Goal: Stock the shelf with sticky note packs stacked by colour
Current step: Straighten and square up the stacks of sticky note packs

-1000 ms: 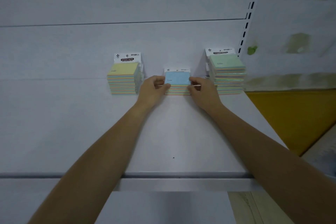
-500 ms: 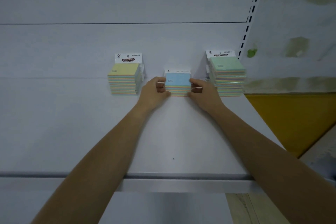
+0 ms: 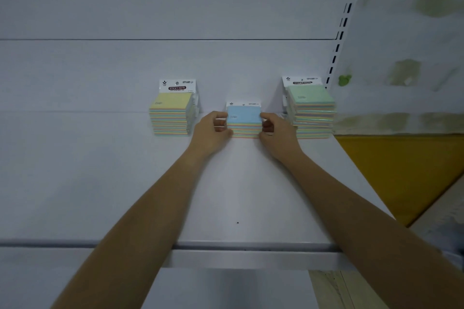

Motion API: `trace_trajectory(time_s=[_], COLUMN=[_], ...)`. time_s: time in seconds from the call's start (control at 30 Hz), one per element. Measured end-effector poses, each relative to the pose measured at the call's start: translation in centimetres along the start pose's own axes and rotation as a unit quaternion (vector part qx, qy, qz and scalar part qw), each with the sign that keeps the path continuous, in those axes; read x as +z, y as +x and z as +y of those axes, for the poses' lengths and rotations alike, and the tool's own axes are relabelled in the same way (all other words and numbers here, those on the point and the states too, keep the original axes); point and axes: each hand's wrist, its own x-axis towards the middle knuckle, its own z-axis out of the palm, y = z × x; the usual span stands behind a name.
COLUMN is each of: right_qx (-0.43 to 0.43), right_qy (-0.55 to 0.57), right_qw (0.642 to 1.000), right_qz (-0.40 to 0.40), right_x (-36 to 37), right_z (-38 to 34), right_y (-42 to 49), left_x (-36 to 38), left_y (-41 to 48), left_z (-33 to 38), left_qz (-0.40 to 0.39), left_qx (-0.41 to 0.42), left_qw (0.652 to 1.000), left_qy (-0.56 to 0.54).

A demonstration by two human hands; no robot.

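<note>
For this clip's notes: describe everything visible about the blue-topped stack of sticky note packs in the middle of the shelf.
The blue-topped stack is the shortest of three, standing on the white shelf against the back panel, between the yellow-topped and green-topped stacks and touching neither. Its top pack shows a pale blue sheet with small dark print near the left edge, and a white header card at the rear. Its front edge shows thin pastel bands; a wrapper cannot be made out. It sits level and squared. The left hand and right hand press its two sides.

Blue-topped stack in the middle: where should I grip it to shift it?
Grip the blue-topped stack by its left and right side faces, reaching from the front as the left hand and right hand do. Its back sits near the rear panel; neighbouring stacks leave side gaps.
</note>
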Motion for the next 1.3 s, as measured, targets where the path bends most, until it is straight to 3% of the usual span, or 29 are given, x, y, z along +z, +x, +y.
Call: trace_trajectory(time_s=[0.1, 0.27, 0.4, 0.5, 0.63, 0.73, 0.9, 1.3], right_qx=[-0.026, -0.126, -0.150, -0.049, 0.091, 0.103, 0.087, 0.068], right_qy=[-0.001, 0.035, 0.043, 0.062, 0.055, 0.089, 0.019, 0.098], right_qw=[0.999, 0.982, 0.967, 0.968, 0.984, 0.986, 0.989, 0.980], right_qz=[0.045, 0.135, 0.202, 0.239, 0.146, 0.095, 0.118, 0.160], right_x=[0.0, -2.4, -7.4, -9.9, -9.9, -9.2, -9.2, -9.2], right_z=[-0.4, -2.8, -2.8, 0.4, 4.5, 5.9, 7.0, 7.4], right_y=[-0.7, -1.6, -0.9, -0.8, -0.9, -0.9, -0.7, -0.6], left_x=[0.1, 0.9, 3.9, 7.4, 11.4, 12.7, 13.3, 13.1], left_y=[-0.5, -1.2, -1.4, -1.3, -1.9, -1.7, -1.1, -0.9], left_z=[0.5, 2.9, 7.0, 8.9, 9.1, 8.2, 7.0, 6.9], left_qz=[0.017, 0.091, 0.022, -0.045, -0.073, -0.059, -0.038, -0.015], left_qx=[0.002, 0.126, 0.152, 0.092, 0.025, 0.016, 0.047, 0.081], left_qw=[1.000, 0.986, 0.986, 0.992, 0.989, 0.993, 0.995, 0.995], left_qy=[0.008, 0.055, 0.061, 0.076, 0.130, 0.101, 0.080, 0.055])
